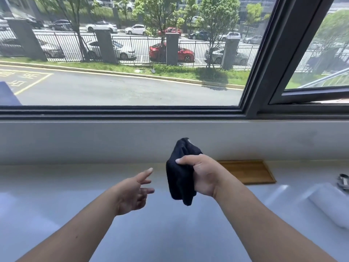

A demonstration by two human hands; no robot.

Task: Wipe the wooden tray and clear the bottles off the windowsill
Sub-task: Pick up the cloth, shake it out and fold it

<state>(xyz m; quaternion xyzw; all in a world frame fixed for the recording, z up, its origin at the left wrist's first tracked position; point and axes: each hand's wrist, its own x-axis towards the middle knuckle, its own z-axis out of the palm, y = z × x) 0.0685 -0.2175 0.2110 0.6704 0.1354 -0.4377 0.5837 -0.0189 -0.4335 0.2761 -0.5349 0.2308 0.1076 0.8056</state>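
Fingers of the right hand [204, 174] are curled tight around a crumpled black cloth [180, 173] at frame centre, the fabric hanging below the fist. Left of it, the left hand [132, 193] is spread open, holding nothing. Behind the right wrist, a flat rectangular wooden tray [247, 172] lies on the white windowsill [75, 178].

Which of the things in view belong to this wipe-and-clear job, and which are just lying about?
Part of the job:
- wooden tray on the windowsill
- black cloth, gripped in the right hand
- left hand, open and holding nothing
No bottles are in view.

Just lying about:
- white roll at the right
- metal object at the right edge, too cropped to identify
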